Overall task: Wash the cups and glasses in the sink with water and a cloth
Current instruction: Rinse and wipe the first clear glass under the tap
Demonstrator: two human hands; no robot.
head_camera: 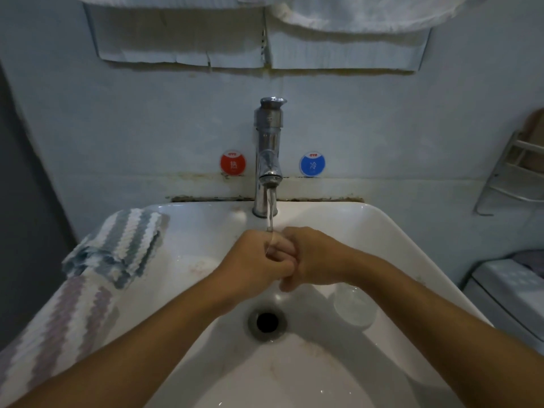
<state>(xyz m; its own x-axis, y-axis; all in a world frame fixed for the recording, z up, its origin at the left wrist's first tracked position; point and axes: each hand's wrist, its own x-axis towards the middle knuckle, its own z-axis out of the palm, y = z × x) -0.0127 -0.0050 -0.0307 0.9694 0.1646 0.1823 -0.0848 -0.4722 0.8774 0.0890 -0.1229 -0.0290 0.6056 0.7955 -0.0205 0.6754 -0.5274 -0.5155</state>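
Observation:
Both hands meet under the running tap point(268, 160), above the white sink point(382, 231). My left hand point(256, 257) has its fingers curled around what looks like a small clear glass point(270, 245); only a faint curved rim shows between the hands. My right hand point(312, 257) presses against it with bent fingers, and its grip is hidden. The water stream lands where the hands meet. A second clear glass point(354, 304) lies in the basin to the right of the drain point(267, 320). A striped cloth point(117, 245) is draped over the sink's left rim.
Red hot and blue cold stickers point(312, 164) flank the tap on the wall. A metal rack point(512, 178) hangs at the right. White towels point(353, 10) hang overhead, and a grey appliance top point(512, 284) stands right of the sink.

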